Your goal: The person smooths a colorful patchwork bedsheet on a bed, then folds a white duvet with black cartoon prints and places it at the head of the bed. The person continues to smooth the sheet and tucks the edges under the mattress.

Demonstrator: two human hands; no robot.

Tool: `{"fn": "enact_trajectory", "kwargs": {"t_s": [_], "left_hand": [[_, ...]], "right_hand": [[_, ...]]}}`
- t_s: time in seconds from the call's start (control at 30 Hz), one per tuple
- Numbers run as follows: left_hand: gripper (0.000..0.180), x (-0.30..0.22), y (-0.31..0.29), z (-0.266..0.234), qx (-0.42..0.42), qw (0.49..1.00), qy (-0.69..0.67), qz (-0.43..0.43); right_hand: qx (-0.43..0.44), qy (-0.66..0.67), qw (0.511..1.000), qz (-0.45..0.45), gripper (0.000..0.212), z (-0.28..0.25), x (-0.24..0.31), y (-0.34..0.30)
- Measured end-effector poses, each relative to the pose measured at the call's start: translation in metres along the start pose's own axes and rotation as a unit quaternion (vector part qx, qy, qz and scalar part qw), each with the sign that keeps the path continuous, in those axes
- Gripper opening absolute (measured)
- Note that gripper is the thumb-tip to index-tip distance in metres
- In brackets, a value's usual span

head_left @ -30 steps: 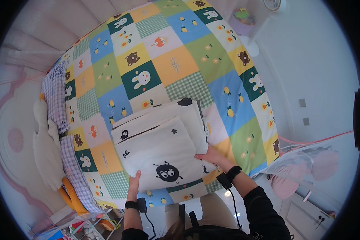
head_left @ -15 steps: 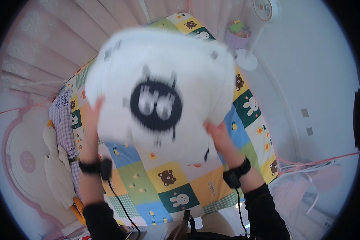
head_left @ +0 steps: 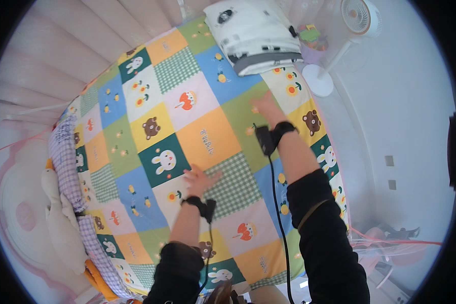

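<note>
A patchwork quilt point(head_left: 137, 91) with animal and fruit squares covers the bed. A white folded blanket with black cartoon prints point(head_left: 256, 30) lies at the far top end of the bed. My left hand point(head_left: 200, 180) rests flat, fingers spread, on a green checked square near the middle. My right hand point(head_left: 263, 106) is stretched out farther up over a green square, fingers apart, holding nothing. The blanket is well beyond both hands. Black bands with cables sit on both wrists.
A white standing fan point(head_left: 357, 20) stands on the floor at the top right beside the bed. A pink padded headboard point(head_left: 50, 55) curves along the upper left. Cream pillows point(head_left: 61, 228) and a lilac checked sheet edge point(head_left: 68, 167) lie at the left.
The white blanket was held by both hands near me, was lifted up in front of the camera, and now lies at the far end of the bed. Both hands are empty.
</note>
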State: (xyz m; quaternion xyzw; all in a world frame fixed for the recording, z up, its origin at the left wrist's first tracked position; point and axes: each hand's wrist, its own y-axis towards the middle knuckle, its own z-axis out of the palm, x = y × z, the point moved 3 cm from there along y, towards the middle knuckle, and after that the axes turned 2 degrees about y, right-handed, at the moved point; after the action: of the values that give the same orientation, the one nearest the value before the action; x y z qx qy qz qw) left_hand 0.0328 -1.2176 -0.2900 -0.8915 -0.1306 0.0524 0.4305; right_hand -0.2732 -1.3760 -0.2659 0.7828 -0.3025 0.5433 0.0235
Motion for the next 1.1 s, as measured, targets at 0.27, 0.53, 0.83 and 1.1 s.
{"fn": "enact_trajectory", "kwargs": {"t_s": [0.27,0.53,0.83,1.1], "left_hand": [[0.132,-0.003,0.027,0.044,-0.057,0.998,0.013,-0.036],[0.132,-0.007,0.023,0.04,-0.059,0.997,0.022,-0.05],[0.132,-0.012,0.031,0.037,-0.006,0.997,0.019,-0.069],[0.133,-0.011,0.035,0.038,-0.01,0.997,0.036,-0.067]], "right_hand": [[0.099,-0.237,0.962,-0.092,0.098,0.06,-0.021,-0.032],[-0.075,-0.039,0.956,-0.281,0.086,0.056,0.06,0.027],[-0.164,-0.281,0.881,-0.344,0.073,-0.036,0.145,0.202],[-0.104,-0.34,0.905,-0.232,0.045,-0.015,0.102,0.255]]}}
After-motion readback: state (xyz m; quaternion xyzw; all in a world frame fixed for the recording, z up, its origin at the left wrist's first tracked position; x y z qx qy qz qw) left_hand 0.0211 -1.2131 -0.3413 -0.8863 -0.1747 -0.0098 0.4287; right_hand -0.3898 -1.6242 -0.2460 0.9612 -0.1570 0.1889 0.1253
